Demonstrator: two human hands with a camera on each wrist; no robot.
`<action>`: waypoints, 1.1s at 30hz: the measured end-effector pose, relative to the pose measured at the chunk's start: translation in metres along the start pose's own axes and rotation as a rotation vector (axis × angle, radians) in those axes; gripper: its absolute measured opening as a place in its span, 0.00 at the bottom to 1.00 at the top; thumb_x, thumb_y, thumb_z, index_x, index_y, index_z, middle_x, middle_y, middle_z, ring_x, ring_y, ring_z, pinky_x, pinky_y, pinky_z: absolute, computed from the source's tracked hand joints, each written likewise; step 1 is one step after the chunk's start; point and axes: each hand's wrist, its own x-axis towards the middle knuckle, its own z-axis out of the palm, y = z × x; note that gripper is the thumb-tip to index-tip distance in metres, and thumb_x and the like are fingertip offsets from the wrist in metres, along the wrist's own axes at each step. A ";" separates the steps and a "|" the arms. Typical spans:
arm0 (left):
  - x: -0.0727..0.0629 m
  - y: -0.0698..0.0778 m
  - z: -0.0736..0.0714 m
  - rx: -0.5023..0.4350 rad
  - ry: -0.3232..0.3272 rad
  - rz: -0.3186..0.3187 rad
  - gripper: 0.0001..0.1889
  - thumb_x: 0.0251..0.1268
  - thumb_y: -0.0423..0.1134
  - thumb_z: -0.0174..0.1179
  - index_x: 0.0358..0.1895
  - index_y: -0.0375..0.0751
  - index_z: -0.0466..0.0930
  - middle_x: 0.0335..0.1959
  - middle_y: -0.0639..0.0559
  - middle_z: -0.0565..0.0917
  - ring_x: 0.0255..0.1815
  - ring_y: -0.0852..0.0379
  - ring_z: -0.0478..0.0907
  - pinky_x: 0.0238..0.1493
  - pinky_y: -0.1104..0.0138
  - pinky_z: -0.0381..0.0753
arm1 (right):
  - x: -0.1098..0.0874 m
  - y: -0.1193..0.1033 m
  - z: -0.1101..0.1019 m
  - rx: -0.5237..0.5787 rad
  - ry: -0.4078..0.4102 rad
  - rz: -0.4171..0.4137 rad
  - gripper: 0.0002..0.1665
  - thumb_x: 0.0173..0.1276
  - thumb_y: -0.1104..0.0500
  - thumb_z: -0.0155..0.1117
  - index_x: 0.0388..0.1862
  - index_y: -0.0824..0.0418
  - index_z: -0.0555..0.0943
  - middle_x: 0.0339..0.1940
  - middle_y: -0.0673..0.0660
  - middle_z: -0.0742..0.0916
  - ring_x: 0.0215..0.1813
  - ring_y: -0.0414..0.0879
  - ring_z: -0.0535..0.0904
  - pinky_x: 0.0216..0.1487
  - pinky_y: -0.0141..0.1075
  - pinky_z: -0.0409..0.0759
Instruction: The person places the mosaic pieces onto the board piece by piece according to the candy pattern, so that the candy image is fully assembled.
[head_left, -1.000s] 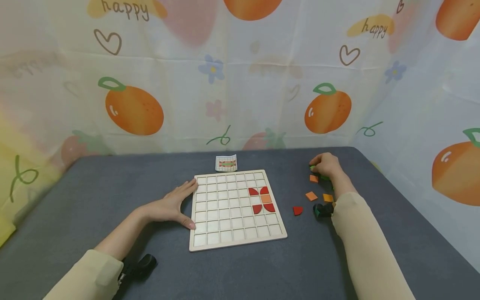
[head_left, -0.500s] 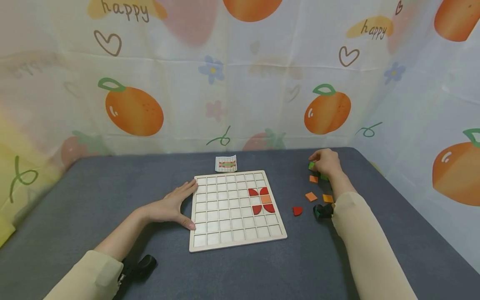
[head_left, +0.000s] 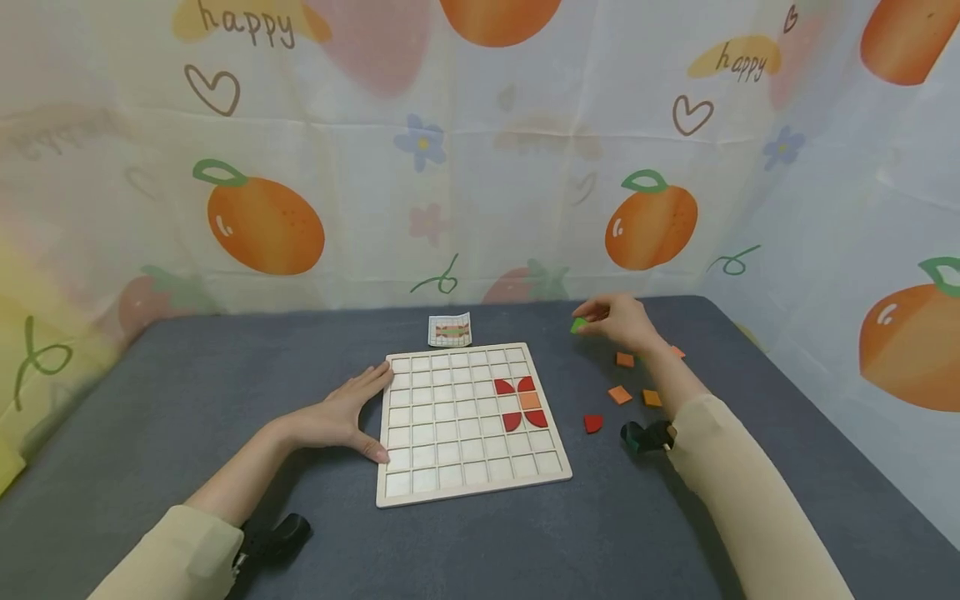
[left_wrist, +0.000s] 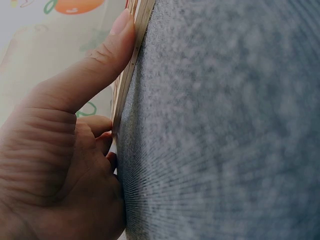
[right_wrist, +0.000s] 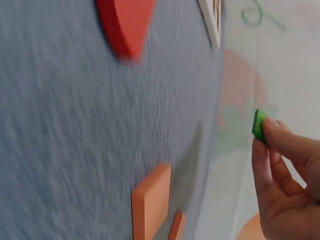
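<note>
In the head view my left hand lies with spread fingers against the left edge of a wooden grid board; the left wrist view shows the thumb on the board's rim. My right hand is raised beyond the board's right back corner. Its thumb and fingers pinch a small green tile, also seen as a green tile in the right wrist view. On the board's right side, several red quarter-round tiles surround an orange square tile.
Loose orange tiles lie right of the board, with a red quarter-round tile closer to it. A small pattern card lies behind the board. A printed curtain hangs behind the grey table.
My right hand has lifted the green tile from the pieces at the far right and carried it left, toward the board. The left hand stays at the board's edge.
</note>
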 end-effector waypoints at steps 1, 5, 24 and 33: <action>0.000 0.000 0.000 -0.002 0.001 0.001 0.67 0.43 0.57 0.77 0.80 0.35 0.40 0.83 0.37 0.37 0.81 0.29 0.31 0.73 0.30 0.36 | -0.002 -0.005 0.002 0.016 -0.022 -0.013 0.19 0.68 0.60 0.67 0.56 0.63 0.83 0.54 0.66 0.84 0.56 0.59 0.79 0.55 0.51 0.79; 0.000 0.000 0.000 -0.003 0.002 0.001 0.67 0.43 0.57 0.77 0.80 0.35 0.40 0.83 0.37 0.37 0.81 0.29 0.32 0.73 0.30 0.36 | -0.006 -0.021 0.012 0.074 -0.108 -0.069 0.17 0.68 0.62 0.66 0.55 0.64 0.83 0.52 0.64 0.86 0.54 0.57 0.82 0.54 0.48 0.82; 0.000 0.000 0.000 0.002 0.005 -0.001 0.67 0.43 0.58 0.77 0.80 0.34 0.41 0.82 0.36 0.37 0.82 0.29 0.31 0.73 0.29 0.36 | -0.020 -0.064 0.056 0.077 -0.441 -0.251 0.10 0.64 0.65 0.69 0.45 0.59 0.88 0.42 0.57 0.90 0.42 0.42 0.85 0.44 0.34 0.83; 0.001 -0.001 0.001 0.005 0.004 -0.003 0.67 0.43 0.58 0.77 0.80 0.33 0.41 0.82 0.36 0.37 0.82 0.30 0.31 0.73 0.29 0.36 | -0.021 -0.066 0.066 0.065 -0.480 -0.255 0.09 0.62 0.64 0.71 0.41 0.57 0.89 0.36 0.55 0.91 0.36 0.38 0.85 0.42 0.34 0.83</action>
